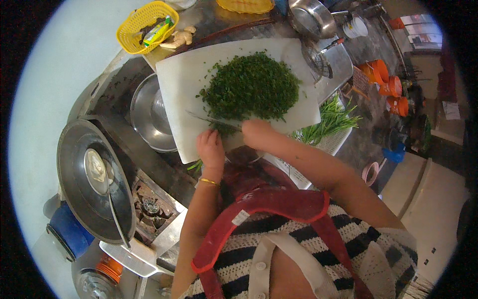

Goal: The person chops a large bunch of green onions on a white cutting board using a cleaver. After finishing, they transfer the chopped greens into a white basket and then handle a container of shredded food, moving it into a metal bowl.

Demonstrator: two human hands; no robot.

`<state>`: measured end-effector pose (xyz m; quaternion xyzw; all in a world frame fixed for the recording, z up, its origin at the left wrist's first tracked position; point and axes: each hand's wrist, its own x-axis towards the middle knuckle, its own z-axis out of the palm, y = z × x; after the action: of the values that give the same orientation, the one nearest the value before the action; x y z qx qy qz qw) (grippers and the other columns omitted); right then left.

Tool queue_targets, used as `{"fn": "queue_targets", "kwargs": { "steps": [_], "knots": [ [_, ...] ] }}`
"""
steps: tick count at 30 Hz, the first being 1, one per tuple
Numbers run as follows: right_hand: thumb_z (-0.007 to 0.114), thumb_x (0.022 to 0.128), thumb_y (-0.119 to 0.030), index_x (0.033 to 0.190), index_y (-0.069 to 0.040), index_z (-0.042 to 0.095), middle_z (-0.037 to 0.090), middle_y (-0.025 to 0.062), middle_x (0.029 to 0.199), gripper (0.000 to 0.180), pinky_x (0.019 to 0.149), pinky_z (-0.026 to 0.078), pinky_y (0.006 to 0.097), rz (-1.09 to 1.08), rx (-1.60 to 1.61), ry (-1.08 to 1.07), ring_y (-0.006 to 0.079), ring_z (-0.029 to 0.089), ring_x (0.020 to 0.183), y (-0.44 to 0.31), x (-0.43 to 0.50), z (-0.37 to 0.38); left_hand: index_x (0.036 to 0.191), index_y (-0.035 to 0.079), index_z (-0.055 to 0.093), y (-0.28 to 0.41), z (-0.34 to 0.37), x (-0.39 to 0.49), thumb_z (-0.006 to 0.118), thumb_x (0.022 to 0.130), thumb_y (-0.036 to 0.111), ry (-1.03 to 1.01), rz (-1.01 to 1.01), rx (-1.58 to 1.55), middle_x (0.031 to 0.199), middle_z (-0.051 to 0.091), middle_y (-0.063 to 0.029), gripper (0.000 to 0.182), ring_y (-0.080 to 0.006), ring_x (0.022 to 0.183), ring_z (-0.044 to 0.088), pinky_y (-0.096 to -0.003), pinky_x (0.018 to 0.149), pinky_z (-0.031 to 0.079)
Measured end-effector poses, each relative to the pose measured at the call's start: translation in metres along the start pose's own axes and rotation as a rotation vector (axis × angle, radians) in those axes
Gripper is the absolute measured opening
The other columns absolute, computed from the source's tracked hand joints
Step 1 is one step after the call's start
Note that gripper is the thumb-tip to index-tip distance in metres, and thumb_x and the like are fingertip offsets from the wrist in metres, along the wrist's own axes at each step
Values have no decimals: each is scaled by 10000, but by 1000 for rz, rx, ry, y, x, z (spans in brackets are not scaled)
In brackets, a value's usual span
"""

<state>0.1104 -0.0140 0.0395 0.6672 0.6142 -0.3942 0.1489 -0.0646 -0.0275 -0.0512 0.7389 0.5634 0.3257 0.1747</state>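
A large heap of chopped green leaves (254,86) covers the middle of a white cutting board (179,82). My right hand (257,135) is closed around the handle end of a knife (209,119), whose blade reaches left across the board's near part. Just below the blade lies a small bunch of greens (225,129). My left hand (211,147) rests against the left end of that bunch, fingers bent; the hand partly hides what is beneath it. Long green stalks (328,121) lie in a white plastic basket (338,144) to the right of the board.
A steel bowl (143,112) sits beside the board's left edge. Farther left, a wok (74,194) holding a ladle (96,170) stands by a gas burner (150,206). Beyond the board are a yellow basket (125,35), ginger (181,38), a steel pot (313,18) and a wire strainer (317,61).
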Motion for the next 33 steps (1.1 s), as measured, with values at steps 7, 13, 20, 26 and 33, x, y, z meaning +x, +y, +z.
{"fn": "queue_targets", "kwargs": {
  "steps": [7, 13, 20, 26, 33],
  "knots": [
    [621, 743, -191, 853, 11, 640, 647, 216, 792, 231, 690, 506, 464, -30, 298, 308, 383, 641, 753, 1, 19, 9, 953, 30, 652, 4, -12, -1, 690, 704, 47, -65, 51, -16, 999, 606, -112, 252, -313, 914, 558, -412, 796, 466],
    [587, 763, -165, 879, -8, 649, 641, 226, 803, 204, 695, 503, 476, -14, 125, 43, 404, 629, 784, 5, -7, -4, 966, 25, 647, 0, -3, -6, 688, 692, 23, -3, -3, -45, 1025, 600, -118, 277, -321, 937, 556, -408, 824, 468],
    [577, 773, -153, 899, 2, 636, 638, 235, 801, 208, 699, 501, 485, -130, 47, 112, 412, 623, 780, -21, 1, 5, 930, 13, 650, -8, -1, -8, 669, 684, -8, -52, 44, -75, 1023, 605, -116, 248, -323, 969, 555, -405, 844, 468],
    [612, 789, -216, 910, 5, 633, 639, 250, 843, 253, 716, 493, 484, 10, 402, 393, 439, 605, 821, -9, 12, 16, 914, 10, 650, -7, -1, -2, 667, 731, 11, -58, 66, -48, 1030, 609, -121, 184, -327, 969, 547, -411, 837, 464],
    [641, 789, -217, 971, 22, 632, 659, 169, 781, 301, 674, 507, 378, 79, 738, 555, 246, 635, 720, 58, -34, -11, 916, 10, 649, -7, 13, 38, 685, 759, 61, -101, 46, -29, 1050, 611, -129, 170, -336, 964, 542, -426, 826, 460]
  ]
}}
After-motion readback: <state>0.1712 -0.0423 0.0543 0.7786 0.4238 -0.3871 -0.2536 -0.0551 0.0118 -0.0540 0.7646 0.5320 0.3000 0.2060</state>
